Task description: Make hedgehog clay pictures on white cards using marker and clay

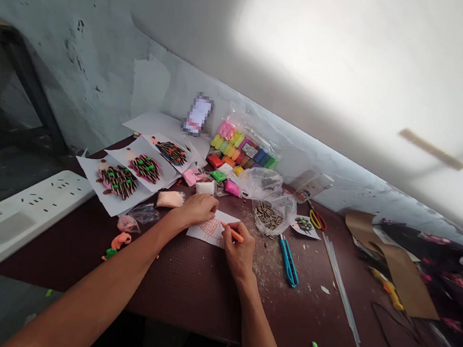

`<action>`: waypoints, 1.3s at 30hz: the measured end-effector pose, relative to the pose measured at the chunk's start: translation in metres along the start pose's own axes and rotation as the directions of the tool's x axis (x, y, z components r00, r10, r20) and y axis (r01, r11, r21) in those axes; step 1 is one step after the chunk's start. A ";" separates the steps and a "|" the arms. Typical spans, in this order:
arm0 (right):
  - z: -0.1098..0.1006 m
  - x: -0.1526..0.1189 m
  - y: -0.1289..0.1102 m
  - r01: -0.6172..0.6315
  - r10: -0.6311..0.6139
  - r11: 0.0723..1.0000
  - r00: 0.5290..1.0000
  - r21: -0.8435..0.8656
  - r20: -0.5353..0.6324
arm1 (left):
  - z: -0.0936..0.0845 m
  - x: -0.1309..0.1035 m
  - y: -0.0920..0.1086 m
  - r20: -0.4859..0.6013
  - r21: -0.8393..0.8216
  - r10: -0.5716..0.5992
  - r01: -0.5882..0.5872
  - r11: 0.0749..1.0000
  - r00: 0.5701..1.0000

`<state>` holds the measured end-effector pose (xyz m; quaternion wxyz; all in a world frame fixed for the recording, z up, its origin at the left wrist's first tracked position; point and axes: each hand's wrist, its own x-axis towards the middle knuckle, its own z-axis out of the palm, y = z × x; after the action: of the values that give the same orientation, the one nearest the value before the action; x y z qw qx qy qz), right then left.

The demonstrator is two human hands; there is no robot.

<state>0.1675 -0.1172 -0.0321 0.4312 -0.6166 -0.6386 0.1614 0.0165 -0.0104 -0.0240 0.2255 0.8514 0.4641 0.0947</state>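
A small white sheet of paper (pixel 194 232) lies on the table with an orange line drawing (pixel 210 227) on it, a rounded shape filled with small marks. My right hand (pixel 239 247) is closed around an orange marker (pixel 235 234), its tip end toward the drawing. At the paper's upper left edge rests my left hand (pixel 199 210), fingers curled; what may be under or inside them is hidden. Just left of that hand is a bag of peach-coloured clay (pixel 170 199), and a bag of white clay (pixel 206 187) lies behind it.
Clay hedgehogs (pixel 118 181) covered in dark spikes lie on sheets at left, near a white power strip (pixel 32 213). Rightward are a bag of dark pieces (pixel 268 217), a teal cutter (pixel 288 261), scissors (pixel 318 220), glue sticks (pixel 341 290) and a yellow glue gun (pixel 387 288). Clay packs (pixel 244 148) stand behind.
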 end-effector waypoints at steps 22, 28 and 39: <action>-0.001 -0.001 0.001 -0.032 0.032 0.999 0.999 -0.011 0.023 | 0.002 0.001 -0.001 0.006 0.015 0.007 -0.007 1.000 1.000; -0.002 -0.002 0.001 -0.056 0.056 0.998 0.998 -0.003 0.032 | 0.002 0.001 -0.001 0.000 0.024 0.006 -0.006 1.000 1.000; -0.004 -0.004 -0.002 -0.059 0.059 0.998 0.998 -0.027 -0.015 | 0.003 0.002 -0.002 -0.001 0.026 0.002 -0.002 1.000 1.000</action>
<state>0.1685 -0.1224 -0.0298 0.4224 -0.6421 -0.6192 0.1609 0.0174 -0.0089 -0.0275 0.2143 0.8545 0.4647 0.0895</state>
